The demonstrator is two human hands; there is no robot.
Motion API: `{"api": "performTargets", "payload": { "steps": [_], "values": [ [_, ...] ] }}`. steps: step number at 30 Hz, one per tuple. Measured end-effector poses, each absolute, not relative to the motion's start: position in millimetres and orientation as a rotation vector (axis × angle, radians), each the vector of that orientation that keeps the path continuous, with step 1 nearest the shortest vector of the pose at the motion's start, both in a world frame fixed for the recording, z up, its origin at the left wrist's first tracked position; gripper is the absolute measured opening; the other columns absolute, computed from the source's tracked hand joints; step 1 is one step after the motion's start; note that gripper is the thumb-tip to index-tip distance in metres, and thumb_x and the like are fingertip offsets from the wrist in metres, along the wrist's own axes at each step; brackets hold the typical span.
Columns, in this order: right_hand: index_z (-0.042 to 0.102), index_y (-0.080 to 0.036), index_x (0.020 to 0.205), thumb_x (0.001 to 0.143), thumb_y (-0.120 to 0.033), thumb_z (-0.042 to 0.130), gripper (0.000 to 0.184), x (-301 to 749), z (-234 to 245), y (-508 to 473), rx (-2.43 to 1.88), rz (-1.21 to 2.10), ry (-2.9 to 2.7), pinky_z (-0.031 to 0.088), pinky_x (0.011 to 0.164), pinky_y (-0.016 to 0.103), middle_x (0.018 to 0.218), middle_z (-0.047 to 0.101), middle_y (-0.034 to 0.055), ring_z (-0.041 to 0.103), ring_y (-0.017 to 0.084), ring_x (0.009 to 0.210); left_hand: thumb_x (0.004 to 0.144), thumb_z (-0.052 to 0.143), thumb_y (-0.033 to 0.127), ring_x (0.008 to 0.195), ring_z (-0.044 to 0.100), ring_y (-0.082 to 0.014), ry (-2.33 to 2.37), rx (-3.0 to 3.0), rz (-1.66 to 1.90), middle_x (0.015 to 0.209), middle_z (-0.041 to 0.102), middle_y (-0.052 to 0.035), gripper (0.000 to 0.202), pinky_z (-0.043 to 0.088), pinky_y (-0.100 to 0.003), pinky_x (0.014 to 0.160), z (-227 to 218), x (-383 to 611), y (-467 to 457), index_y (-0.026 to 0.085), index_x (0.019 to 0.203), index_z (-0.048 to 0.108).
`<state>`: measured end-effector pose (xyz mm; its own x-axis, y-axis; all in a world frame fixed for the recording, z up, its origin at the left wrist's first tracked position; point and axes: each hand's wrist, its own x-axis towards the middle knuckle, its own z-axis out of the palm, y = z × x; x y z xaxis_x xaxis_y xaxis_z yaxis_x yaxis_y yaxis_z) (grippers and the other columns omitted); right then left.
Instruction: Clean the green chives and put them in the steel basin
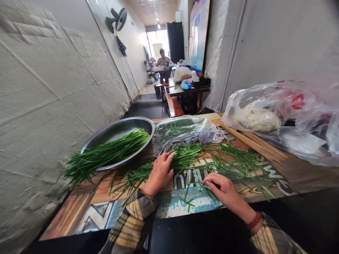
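My left hand (159, 173) lies flat, fingers stretched out, on a loose bunch of green chives (190, 155) spread across the painted wooden table (87, 208). My right hand (224, 190) rests near the table's front edge with its fingers curled down onto a few chive stalks. A round metal basin (119, 129) at the left holds a neat pile of chives (111, 151) whose tips hang over its rim. Behind the loose chives lies a clear plastic bag of chives (185, 128).
A bundle of bamboo skewers (251, 143) lies diagonally at the right, beside large plastic bags (286, 116) with white and red contents. A white brick wall runs along the left. Further back stand more tables (185, 91), and a person (162, 59) sits far away.
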<state>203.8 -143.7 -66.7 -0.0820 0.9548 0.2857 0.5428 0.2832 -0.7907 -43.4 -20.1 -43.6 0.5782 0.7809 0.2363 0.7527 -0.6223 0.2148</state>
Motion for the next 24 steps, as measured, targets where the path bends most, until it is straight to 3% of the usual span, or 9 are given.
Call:
{"api": "performTargets", "payload": {
  "steps": [8,17,20,24],
  "values": [
    [0.067,-0.020,0.083,0.094,-0.029,0.046,0.025,201.9,-67.0,-143.0,-1.384,0.659,-1.734,0.047,0.078,0.030,0.086,0.069,0.0054,0.064,0.018,0.083,0.082,0.047,0.007,0.109,0.056,-0.0220,1.117,2.535,0.851,0.119,0.058,-0.0107,0.044,0.046,-0.040,0.098,-21.1,-19.9,-12.0,0.018,0.124,0.055],
    [0.071,-0.022,0.091,0.091,-0.032,0.051,0.023,211.0,-37.5,-129.0,-1.328,0.810,-1.860,0.050,0.077,0.030,0.089,0.073,0.0045,0.066,0.019,0.083,0.083,0.054,0.009,0.100,0.060,-0.0221,1.161,2.629,0.721,0.108,0.064,-0.0099,0.027,0.050,-0.039,0.089,-41.9,7.9,-2.1,0.017,0.107,0.064],
    [0.072,-0.023,0.093,0.090,-0.033,0.051,0.023,217.6,-20.6,-98.6,-1.330,0.681,-1.835,0.049,0.082,0.032,0.094,0.073,0.0044,0.066,0.020,0.090,0.083,0.055,0.009,0.102,0.059,-0.0221,1.147,2.621,0.756,0.109,0.063,-0.0101,0.026,0.048,-0.039,0.090,-49.0,5.5,-4.3,0.016,0.107,0.063],
    [0.072,-0.022,0.089,0.089,-0.035,0.050,0.025,221.2,-19.2,-41.5,-1.365,0.451,-1.668,0.051,0.079,0.034,0.090,0.073,0.0057,0.067,0.021,0.084,0.085,0.054,0.009,0.100,0.058,-0.0213,1.140,2.588,0.781,0.107,0.064,-0.0095,0.021,0.048,-0.039,0.089,-47.5,1.2,-4.9,0.017,0.102,0.063]
  ]
}}
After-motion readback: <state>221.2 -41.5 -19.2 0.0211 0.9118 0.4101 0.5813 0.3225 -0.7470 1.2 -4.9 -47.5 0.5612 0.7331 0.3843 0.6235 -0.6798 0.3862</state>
